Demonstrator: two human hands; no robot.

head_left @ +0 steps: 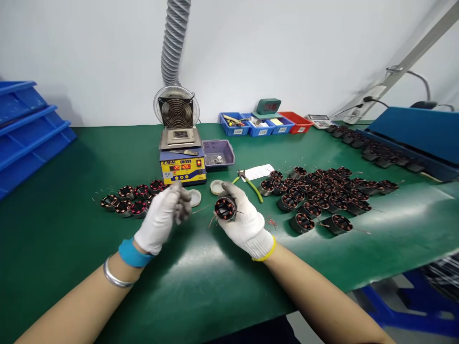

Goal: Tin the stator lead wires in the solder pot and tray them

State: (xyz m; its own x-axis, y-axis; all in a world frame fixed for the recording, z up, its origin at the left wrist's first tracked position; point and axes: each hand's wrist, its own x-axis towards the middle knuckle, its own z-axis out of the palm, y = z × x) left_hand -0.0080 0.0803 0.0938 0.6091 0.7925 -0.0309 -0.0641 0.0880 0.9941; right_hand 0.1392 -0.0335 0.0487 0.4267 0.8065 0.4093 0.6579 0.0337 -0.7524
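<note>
A smooth silver bangle (116, 282) is worn below the left hand (167, 208), whose curled, grey-smudged glove fingers are blurred; whether anything is pinched cannot be told. By the right hand (245, 224), gloved in white knit, a cylindrical copper-wound coil (225, 209) is gripped above the glossy green bench (215, 301). Beyond, green-handled pliers (255, 189) are laid near clustered dark coils (310, 209); farther back, a boxy blue-and-yellow instrument (182, 172) is stood below corrugated grey ducting (174, 43).
</note>
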